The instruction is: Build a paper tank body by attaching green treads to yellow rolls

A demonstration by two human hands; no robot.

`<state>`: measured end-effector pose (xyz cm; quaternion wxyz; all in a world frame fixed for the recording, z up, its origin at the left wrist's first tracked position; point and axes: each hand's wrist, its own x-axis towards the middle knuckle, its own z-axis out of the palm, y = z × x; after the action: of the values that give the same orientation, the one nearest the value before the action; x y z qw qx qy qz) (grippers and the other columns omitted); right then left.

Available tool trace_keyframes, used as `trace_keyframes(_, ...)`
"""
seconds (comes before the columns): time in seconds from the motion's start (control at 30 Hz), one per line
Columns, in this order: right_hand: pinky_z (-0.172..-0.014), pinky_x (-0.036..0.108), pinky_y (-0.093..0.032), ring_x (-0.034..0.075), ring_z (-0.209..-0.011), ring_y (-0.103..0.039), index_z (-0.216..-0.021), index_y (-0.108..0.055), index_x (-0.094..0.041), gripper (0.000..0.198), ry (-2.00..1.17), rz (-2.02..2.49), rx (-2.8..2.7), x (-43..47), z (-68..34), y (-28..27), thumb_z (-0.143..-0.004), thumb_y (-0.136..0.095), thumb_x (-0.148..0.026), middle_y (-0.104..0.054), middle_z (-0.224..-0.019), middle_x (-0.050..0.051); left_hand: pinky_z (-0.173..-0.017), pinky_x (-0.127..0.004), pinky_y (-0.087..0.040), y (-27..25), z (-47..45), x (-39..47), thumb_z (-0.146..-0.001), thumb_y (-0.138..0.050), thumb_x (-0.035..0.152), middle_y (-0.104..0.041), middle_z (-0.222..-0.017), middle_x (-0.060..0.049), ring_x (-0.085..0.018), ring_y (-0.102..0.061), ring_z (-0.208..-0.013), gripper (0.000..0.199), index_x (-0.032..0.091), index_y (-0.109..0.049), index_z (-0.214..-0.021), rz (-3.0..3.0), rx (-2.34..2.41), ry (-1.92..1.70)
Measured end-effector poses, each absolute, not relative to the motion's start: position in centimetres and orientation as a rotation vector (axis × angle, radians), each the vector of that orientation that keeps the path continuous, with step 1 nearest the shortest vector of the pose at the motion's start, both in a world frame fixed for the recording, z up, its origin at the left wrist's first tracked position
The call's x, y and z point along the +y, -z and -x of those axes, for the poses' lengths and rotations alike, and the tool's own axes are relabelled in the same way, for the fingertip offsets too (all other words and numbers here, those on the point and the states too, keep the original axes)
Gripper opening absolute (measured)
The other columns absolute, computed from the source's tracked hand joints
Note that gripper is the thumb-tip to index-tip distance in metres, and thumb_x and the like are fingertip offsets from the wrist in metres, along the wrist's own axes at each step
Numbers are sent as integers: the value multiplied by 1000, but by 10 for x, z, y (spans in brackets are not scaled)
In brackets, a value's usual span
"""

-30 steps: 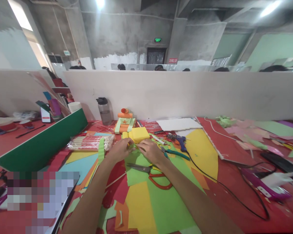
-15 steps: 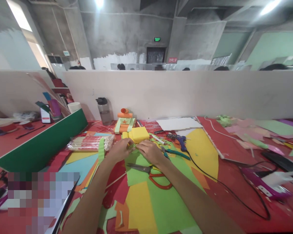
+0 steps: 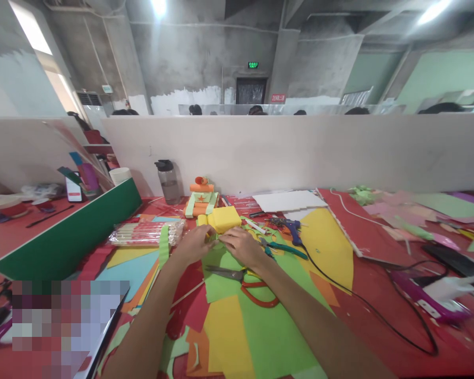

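My left hand (image 3: 196, 243) and my right hand (image 3: 240, 245) almost meet over a sheet of green paper (image 3: 266, 329). Fingertips on both are pinched together. A little yellow shows by the left fingers, but what they hold is too small and covered to name. Just beyond the hands sits a yellow paper-covered block (image 3: 226, 218), with a yellow roll (image 3: 202, 220) at its left. Below my hands lie scissors with orange-red handles (image 3: 258, 295). Pliers with teal handles (image 3: 287, 249) rest right of my right hand.
A blue glue gun (image 3: 293, 229) trails a black cord at right. Behind stand an orange-and-green paper model (image 3: 202, 200) and a water bottle (image 3: 169, 182). Wrapped sticks (image 3: 142, 233) lie left, near a green divider (image 3: 69, 231). A white partition (image 3: 284, 152) closes the back.
The view has shifted very slightly. Both hands keep nearly the same place and pinch, and the things around them stay put.
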<state>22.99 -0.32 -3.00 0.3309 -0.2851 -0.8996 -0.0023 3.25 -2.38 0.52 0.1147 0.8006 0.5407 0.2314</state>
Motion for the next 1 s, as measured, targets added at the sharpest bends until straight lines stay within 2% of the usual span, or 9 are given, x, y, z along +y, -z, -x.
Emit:
trace_keyframes(0.3,-84,36,-49,21,-93,-56,-104,-68,-19,20,-100,769,-2245,-8,-236,21,-87,-59,-14,-67,-97,7,-68,-30,-41,-4,-31,-23,-79,-59,37,-65,-91,-4,-20,-57,-79,21,20,-58,-92,-2325,1529,-710)
trace_keyframes(0.63,-88,42,-46,23,-97,-56,-105,-67,-21,20,-61,843,-2219,-4,-248,20,-86,-61,-17,-66,-100,7,-80,-33,-44,-1,-29,-20,-73,-65,37,-63,-99,-5,-23,-57,-95,27,21,-59,-94,-2261,1520,-776)
trace_keyframes(0.9,-90,37,-44,21,-98,-58,-109,-66,-20,21,-69,824,-2287,-6,-240,21,-88,-62,-24,-69,-102,7,-65,-27,-40,-4,-32,-21,-71,-64,34,-61,-85,-1,-18,-55,-78,23,20,-55,-87,-2194,1511,-751)
trace_keyframes(1.0,-90,38,-43,21,-99,-57,-108,-66,-20,21,-39,836,-2307,-6,-235,23,-88,-63,-23,-69,-103,7,-65,-27,-41,-2,-33,-19,-70,-64,34,-60,-83,-1,-18,-55,-77,25,19,-56,-89,-2178,1486,-765)
